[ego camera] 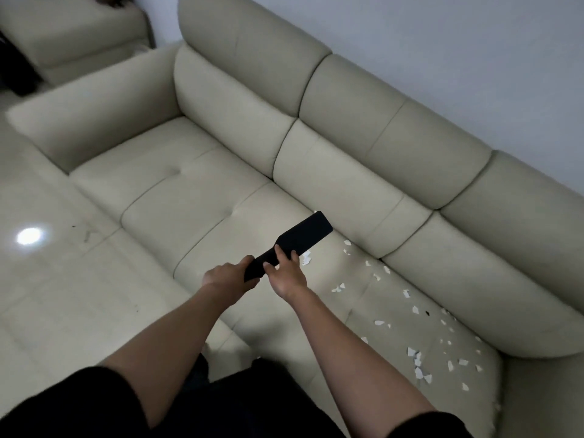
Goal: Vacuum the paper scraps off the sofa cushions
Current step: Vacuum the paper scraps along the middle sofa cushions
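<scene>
A black handheld vacuum [300, 237] with a wide flat nozzle hangs over the middle seat cushion of a cream sofa [177, 197]. My left hand [229, 275] grips its rear end. My right hand [286, 268] holds its narrow neck from the right, fingers curled over the top. The nozzle points towards the backrest. Several white paper scraps [417, 365] lie scattered over the right seat cushion, and a few scraps [306, 258] sit just below the nozzle.
The sofa's left armrest [94, 121] and tall back cushions [395, 147] enclose the seat. A glossy tiled floor [47, 279] with a light reflection lies to the left. A second cream seat [72, 30] stands at the top left. A white wall is behind.
</scene>
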